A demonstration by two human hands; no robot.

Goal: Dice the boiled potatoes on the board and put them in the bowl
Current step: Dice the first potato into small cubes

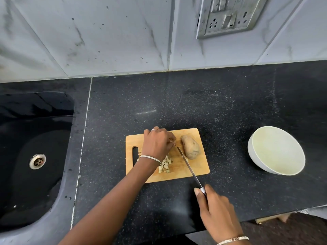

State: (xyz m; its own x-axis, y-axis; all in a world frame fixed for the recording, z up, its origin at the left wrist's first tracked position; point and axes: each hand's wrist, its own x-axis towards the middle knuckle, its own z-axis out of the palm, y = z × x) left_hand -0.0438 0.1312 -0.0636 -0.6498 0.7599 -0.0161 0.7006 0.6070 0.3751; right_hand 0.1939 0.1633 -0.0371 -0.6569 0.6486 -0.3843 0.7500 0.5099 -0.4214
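Cubes point(165, 167) of boiled potato lie in a small heap on the board point(198, 165), toward its near edge and partly under the left wrist. On the board's right half a whole potato point(190, 147) rests uncut, skin on, touching only the wood. The bowl point(277, 151) stands well to the right of the board on the dark worktop point(177, 103), and nothing shows inside it. A sink point(35, 138) lies well to the board's left.

The right hand point(217, 214), off the board's near edge, wraps round the handle of the knife point(187, 165). The blade slants up across the board, its tip just left of the whole potato. The left hand point(156, 144) sits over the board's middle, knuckles up, fingers curled down with their tips close to the blade tip. Whether they pinch a last bit of potato I cannot tell; the hand hides it.

By the look of it, one potato is nearly diced and the second waits. To cut well here, the curled fingertips should sit tucked behind the knuckles, so the flat of the blade meets knuckle and not nail. Boiled flesh is soft and likely to crumble, so a light drawing stroke should serve better than a hard press. Cuts spaced to match the heap would give even dice. The whole potato is round and may roll; halving it and laying it flat side down on the board would steady it.
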